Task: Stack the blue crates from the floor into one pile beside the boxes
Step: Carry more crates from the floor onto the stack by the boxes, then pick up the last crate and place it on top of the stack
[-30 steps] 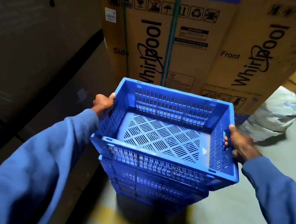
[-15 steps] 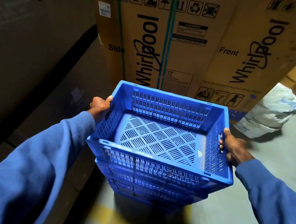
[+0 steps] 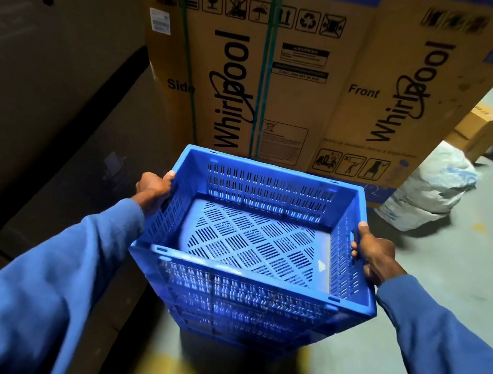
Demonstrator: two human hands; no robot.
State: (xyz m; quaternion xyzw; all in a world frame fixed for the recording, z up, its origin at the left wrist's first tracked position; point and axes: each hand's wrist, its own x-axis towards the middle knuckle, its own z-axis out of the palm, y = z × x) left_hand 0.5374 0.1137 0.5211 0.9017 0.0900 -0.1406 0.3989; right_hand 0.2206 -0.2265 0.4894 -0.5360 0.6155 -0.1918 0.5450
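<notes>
An empty blue slotted crate [image 3: 255, 241] is uppermost on a pile of blue crates [image 3: 240, 318] that stands on the grey floor. My left hand [image 3: 153, 188] grips the crate's left rim and my right hand [image 3: 374, 255] grips its right side at the handle slot. The top crate looks nearly square over the pile; whether it rests fully on it I cannot tell. Just behind the pile stands a tall brown Whirlpool carton [image 3: 285, 75]. The lower crates are mostly hidden under the top one.
Large dark cartons [image 3: 49, 82] wall off the left side. A white filled sack [image 3: 430, 189] lies at the right of the Whirlpool carton, with a small cardboard box [image 3: 481, 130] behind it. Grey floor with a yellow painted line [image 3: 165, 367] lies in front and to the right.
The crate in my hands has come down and lined up over the pile, which now shows less below it. My view has tilted up slightly; both hands keep their grip.
</notes>
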